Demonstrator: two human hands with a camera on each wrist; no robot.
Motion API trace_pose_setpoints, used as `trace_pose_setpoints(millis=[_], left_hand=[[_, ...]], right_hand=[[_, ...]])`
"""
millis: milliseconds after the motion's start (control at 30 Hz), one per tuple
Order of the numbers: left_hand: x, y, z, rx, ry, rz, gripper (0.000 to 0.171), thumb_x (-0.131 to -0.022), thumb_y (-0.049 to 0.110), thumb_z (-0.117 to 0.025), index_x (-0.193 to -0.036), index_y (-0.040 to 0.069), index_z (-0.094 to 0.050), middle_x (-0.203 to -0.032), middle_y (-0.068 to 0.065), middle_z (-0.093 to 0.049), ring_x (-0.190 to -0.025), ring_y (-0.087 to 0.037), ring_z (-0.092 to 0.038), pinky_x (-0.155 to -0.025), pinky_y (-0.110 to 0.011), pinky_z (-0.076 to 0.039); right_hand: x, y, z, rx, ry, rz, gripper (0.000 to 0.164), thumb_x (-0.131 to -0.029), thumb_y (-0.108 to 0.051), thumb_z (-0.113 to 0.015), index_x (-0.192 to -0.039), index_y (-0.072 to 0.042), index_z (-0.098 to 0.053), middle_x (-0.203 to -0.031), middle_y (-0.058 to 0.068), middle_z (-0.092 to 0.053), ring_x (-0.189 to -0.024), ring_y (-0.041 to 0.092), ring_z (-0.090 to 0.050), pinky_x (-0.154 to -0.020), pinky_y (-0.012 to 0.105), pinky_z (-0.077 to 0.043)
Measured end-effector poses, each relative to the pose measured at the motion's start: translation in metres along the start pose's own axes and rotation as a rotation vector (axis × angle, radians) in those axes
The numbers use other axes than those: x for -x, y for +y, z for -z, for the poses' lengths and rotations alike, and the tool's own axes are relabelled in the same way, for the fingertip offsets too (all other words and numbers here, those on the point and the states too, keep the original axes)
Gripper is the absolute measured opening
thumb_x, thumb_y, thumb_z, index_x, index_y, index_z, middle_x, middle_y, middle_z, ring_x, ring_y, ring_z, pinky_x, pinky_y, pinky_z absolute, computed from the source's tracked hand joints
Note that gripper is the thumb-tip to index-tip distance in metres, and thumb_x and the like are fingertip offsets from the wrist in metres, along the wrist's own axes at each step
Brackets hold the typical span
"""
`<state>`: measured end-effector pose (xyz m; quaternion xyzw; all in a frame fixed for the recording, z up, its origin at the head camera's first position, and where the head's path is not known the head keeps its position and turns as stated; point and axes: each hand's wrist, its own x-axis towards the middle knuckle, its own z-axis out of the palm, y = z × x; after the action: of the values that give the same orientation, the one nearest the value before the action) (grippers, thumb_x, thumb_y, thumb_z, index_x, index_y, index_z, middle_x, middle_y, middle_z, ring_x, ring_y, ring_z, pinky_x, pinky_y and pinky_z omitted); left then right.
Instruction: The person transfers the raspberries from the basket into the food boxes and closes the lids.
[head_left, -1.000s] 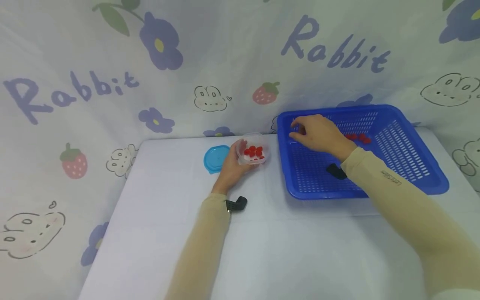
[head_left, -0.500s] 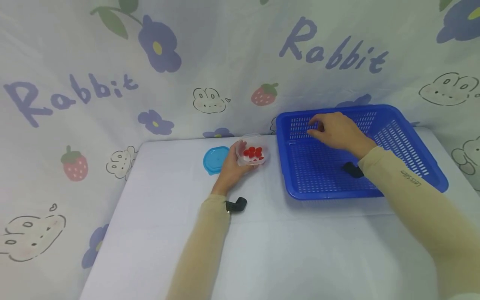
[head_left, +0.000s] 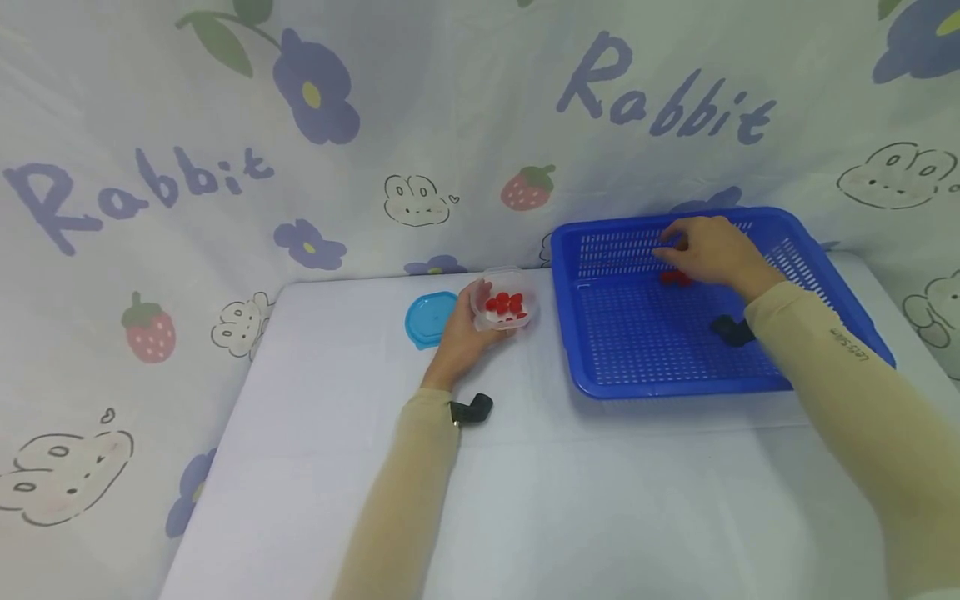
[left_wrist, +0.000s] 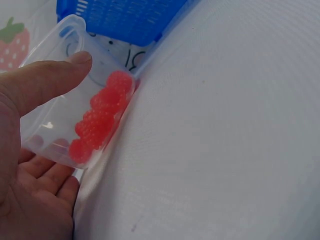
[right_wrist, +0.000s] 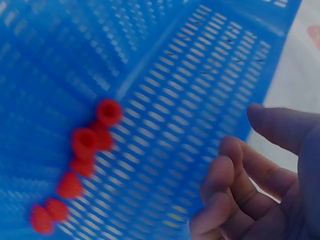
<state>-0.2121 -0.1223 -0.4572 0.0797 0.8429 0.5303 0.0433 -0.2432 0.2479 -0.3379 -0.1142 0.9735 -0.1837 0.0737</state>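
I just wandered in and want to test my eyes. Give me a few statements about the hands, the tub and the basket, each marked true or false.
1. The left hand holds a clear tub with red pieces inside. True.
2. The right hand is at the blue basket, where more red pieces lie. True.
3. Both hands are holding the clear tub. False: only the left does; the right shows nothing in its grasp.
4. The light-blue lid lies on the table. True.
5. The blue basket is round. False: it is roughly rectangular.
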Motion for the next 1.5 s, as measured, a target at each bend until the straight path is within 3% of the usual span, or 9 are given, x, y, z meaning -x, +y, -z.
trace_pose_setpoints(millis=[233,467,533,700,833,1067,1267,1500], left_hand=[[0.000,0.001,0.001,0.000,-0.001,0.004,0.088,-0.072,0.037,-0.078,-0.143,0.029,-0.025,-0.142,0.013,-0.038,-0.132,-0.005,-0.030,-0.107,-0.042,-0.028],[0.000,0.002,0.002,0.013,-0.008,-0.006,0.088,-0.072,0.037,-0.078,-0.143,0.028,-0.026,-0.142,0.013,-0.038,-0.132,-0.005,-0.030,-0.107,-0.042,-0.028],[0.000,0.002,0.002,0.012,-0.005,-0.002,0.089,-0.072,0.039,-0.078,-0.142,0.029,-0.025,-0.141,0.014,-0.038,-0.132,-0.005,-0.030,-0.107,-0.042,-0.028],[-0.001,0.002,0.002,0.006,-0.004,0.003,0.089,-0.071,0.041,-0.078,-0.142,0.031,-0.026,-0.141,0.013,-0.038,-0.132,-0.006,-0.030,-0.107,-0.043,-0.029],[0.000,0.004,0.002,0.008,-0.004,0.004,0.089,-0.072,0.037,-0.079,-0.142,0.029,-0.026,-0.142,0.011,-0.039,-0.133,-0.008,-0.030,-0.107,-0.045,-0.029],[0.001,0.004,0.000,-0.008,-0.005,0.018,0.089,-0.072,0.036,-0.079,-0.143,0.028,-0.026,-0.142,0.012,-0.039,-0.132,-0.007,-0.030,-0.106,-0.043,-0.029],[0.001,0.005,0.001,0.008,-0.005,0.011,0.088,-0.073,0.034,-0.078,-0.143,0.027,-0.025,-0.143,0.010,-0.038,-0.132,-0.006,-0.030,-0.108,-0.043,-0.027],[0.002,0.006,0.000,0.016,-0.007,0.003,0.088,-0.073,0.035,-0.078,-0.143,0.027,-0.025,-0.143,0.009,-0.039,-0.133,-0.007,-0.030,-0.107,-0.044,-0.028]], right_hand=[[-0.007,0.013,-0.005,-0.021,-0.019,-0.041,0.053,-0.091,-0.044,-0.051,-0.119,0.001,-0.057,-0.107,0.025,-0.063,-0.094,0.040,-0.059,-0.079,0.054,-0.046],[-0.011,0.019,-0.010,0.029,-0.055,-0.037,0.040,-0.089,-0.030,-0.056,-0.111,0.003,-0.062,-0.078,0.012,-0.068,-0.082,0.035,-0.061,-0.076,0.054,-0.046],[-0.012,0.018,-0.011,0.036,-0.072,-0.037,0.039,-0.089,-0.030,-0.057,-0.110,0.003,-0.062,-0.078,0.011,-0.068,-0.083,0.036,-0.061,-0.078,0.055,-0.045],[-0.015,0.019,-0.015,0.084,-0.116,-0.036,0.040,-0.089,-0.028,-0.057,-0.114,0.004,-0.059,-0.091,0.019,-0.067,-0.093,0.045,-0.057,-0.083,0.058,-0.043],[-0.017,0.022,-0.020,0.106,-0.155,-0.030,0.041,-0.090,-0.027,-0.056,-0.116,0.005,-0.057,-0.092,0.020,-0.067,-0.095,0.045,-0.057,-0.085,0.058,-0.042],[-0.018,0.025,-0.026,0.130,-0.191,-0.018,0.040,-0.088,-0.026,-0.059,-0.115,0.003,-0.059,-0.112,0.027,-0.059,-0.103,0.048,-0.053,-0.088,0.059,-0.040],[-0.017,0.026,-0.027,0.134,-0.227,-0.011,0.034,-0.089,-0.024,-0.058,-0.112,0.001,-0.061,-0.110,0.026,-0.060,-0.102,0.047,-0.053,-0.087,0.058,-0.041],[-0.014,0.023,-0.026,0.140,-0.239,-0.033,0.039,-0.087,-0.023,-0.061,-0.116,0.004,-0.058,-0.112,0.028,-0.058,-0.105,0.049,-0.050,-0.089,0.059,-0.039]])
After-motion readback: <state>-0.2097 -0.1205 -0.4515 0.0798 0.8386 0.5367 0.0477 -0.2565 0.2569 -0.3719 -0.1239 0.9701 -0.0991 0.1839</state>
